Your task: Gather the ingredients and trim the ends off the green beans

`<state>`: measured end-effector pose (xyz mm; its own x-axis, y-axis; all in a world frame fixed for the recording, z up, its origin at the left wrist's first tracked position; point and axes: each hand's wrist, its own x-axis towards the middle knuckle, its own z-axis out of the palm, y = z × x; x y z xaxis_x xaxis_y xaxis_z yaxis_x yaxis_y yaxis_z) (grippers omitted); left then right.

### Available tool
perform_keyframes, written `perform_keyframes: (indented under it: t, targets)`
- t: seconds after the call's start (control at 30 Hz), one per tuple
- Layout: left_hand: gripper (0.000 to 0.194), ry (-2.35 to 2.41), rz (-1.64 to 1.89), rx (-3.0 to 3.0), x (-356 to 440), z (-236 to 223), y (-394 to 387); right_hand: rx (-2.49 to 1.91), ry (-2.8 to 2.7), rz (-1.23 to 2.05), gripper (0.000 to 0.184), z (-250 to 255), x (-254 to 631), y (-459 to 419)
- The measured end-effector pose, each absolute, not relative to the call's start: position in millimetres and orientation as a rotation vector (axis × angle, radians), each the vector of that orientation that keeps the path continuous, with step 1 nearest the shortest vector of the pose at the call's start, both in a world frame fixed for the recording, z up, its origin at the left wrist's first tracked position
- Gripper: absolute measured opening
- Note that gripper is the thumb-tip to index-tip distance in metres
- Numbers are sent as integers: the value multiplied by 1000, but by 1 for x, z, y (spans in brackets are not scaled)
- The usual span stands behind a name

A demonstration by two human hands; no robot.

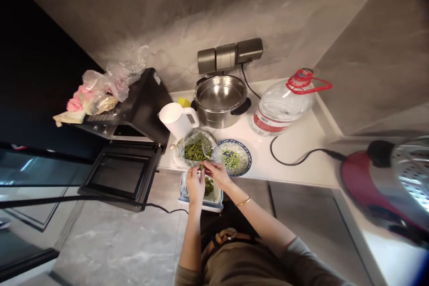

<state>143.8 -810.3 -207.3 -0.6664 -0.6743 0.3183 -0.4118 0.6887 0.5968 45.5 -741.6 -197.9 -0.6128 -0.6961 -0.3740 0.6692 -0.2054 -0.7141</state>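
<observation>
Between the fingertips of my left hand and my right hand is a small green bean pod; both hands are closed on it. Just beyond them, an open clear plastic bag holds many green pods. To its right, shelled green beans lie on a blue-rimmed patterned plate. Below my hands, in front of the counter edge, is a white and blue container with green pods or husks inside, partly hidden by my left hand.
Behind the bag stand a white pitcher and a steel pot. A large water bottle is at the right, near a black cord and a red appliance. An oven's open door juts out at the left.
</observation>
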Motion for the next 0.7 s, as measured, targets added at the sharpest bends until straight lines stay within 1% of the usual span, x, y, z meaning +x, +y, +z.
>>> perform_keyframes:
  t: [0.13,0.23,0.37,0.5,0.6,0.7]
  targets:
    - [26,-2474,-628,853,138,-208,-804,-75,1165,-1945,41,-197,45,-740]
    - [30,-2452,-702,916,134,-212,-800,-61,1180,-1959,41,-197,48,-741]
    - [34,-2297,-991,1001,132,-218,-799,8,1149,-2008,40,-198,58,-743]
    - [37,-2026,-1330,1037,132,-221,-797,-3,1148,-2011,41,-199,66,-745]
    - [41,-1872,-1445,1107,132,-224,-795,-59,1152,-2003,38,-197,69,-745]
    - [50,-1819,-1529,1145,134,-228,-797,-158,1153,-1989,36,-195,71,-744]
